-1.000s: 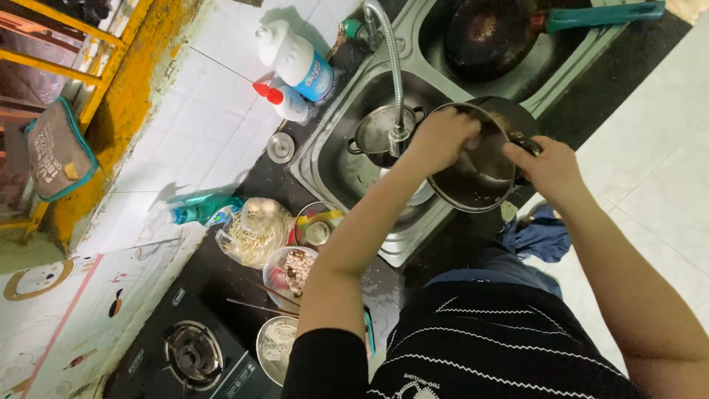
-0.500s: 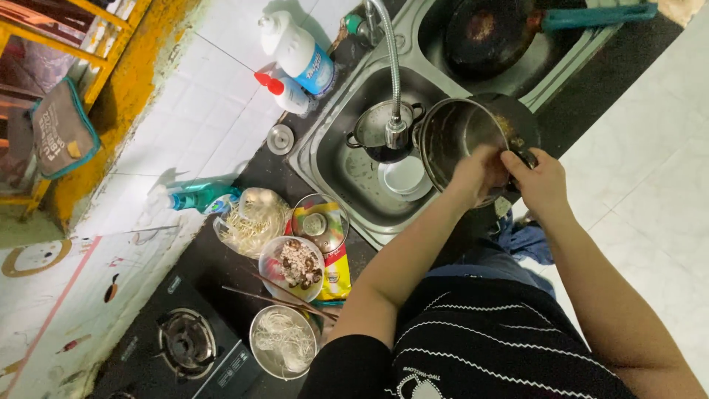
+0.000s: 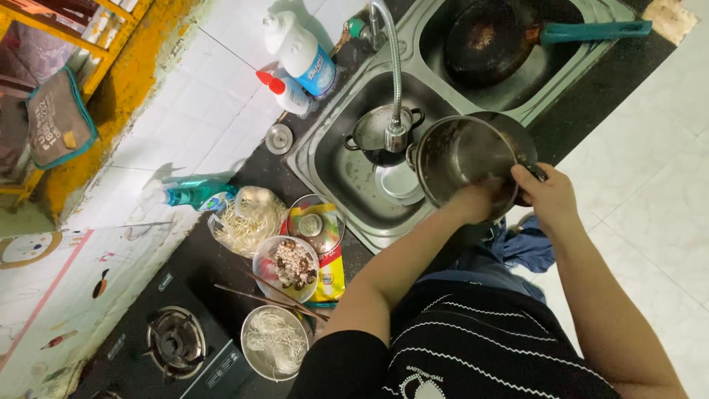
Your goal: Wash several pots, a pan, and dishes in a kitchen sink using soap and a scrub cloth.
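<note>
A steel pot (image 3: pixel 461 159) is tilted on its side over the front edge of the steel sink (image 3: pixel 347 185), its mouth facing me. My left hand (image 3: pixel 480 201) reaches into the pot's lower rim, fingers inside against the metal. My right hand (image 3: pixel 548 196) grips the pot's dark handle at the right. Under the tap (image 3: pixel 394 81) in the sink stand a small two-handled pot (image 3: pixel 373 133) and a white bowl (image 3: pixel 401 181).
A dark frying pan with a teal handle (image 3: pixel 509 33) lies in the second basin. On the black counter sit a bag of noodles (image 3: pixel 244 220), a glass lid (image 3: pixel 316 222), a bowl of mushrooms (image 3: pixel 286 260), chopsticks (image 3: pixel 269 295), a bowl of noodles (image 3: pixel 275 341) and a gas stove (image 3: pixel 173 343). Bottles (image 3: pixel 303 52) stand by the tiled wall.
Both hands and the pot have moved toward me, from over the sink basin to its front edge. My left hand went from the pot's outside into its rim.
</note>
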